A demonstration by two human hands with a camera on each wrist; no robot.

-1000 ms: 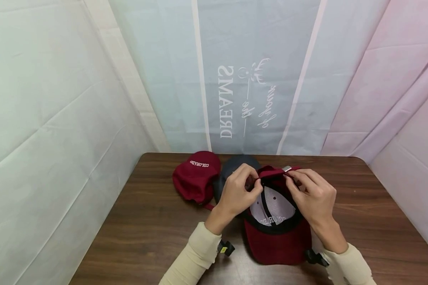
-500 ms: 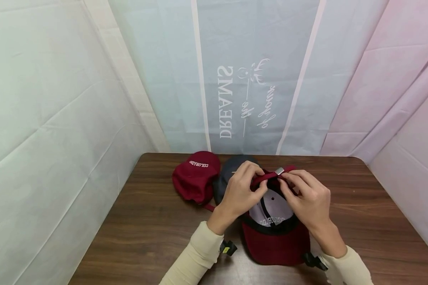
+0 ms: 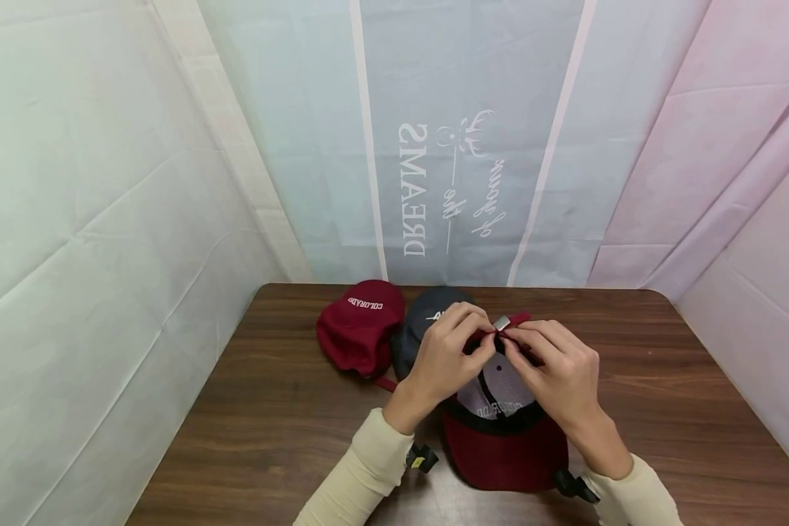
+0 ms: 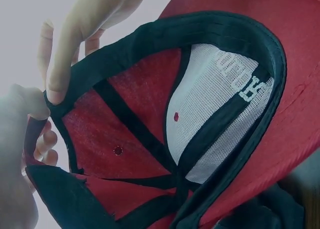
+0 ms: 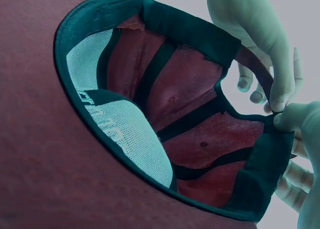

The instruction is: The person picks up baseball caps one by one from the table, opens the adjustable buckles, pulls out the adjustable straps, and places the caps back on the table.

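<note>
A dark red baseball cap (image 3: pixel 506 456) is held with its brim toward me and its inside facing up. White mesh backs the lettering inside the crown. My left hand (image 3: pixel 448 358) pinches the cap's back strap (image 5: pixel 256 69) between thumb and fingers. Right beside it, my right hand (image 3: pixel 557 372) pinches the back of the cap where the strap meets the sweatband. Between the fingertips of both hands sits a silver buckle (image 3: pixel 502 323), with the red strap end (image 3: pixel 519 318) sticking out past it. The fingers partly hide the strap.
On the brown wooden table (image 3: pixel 256 438), another red cap (image 3: pixel 358 332) marked COLORADO lies at the back left. A dark grey-blue cap (image 3: pixel 409 337) sits between it and my left hand, partly covered. Fabric sheets (image 3: pixel 315 146) hang around the table.
Both hands have shifted slightly left with the cap. The fingertips have come closer together, and the buckle and strap end have moved left between them.
</note>
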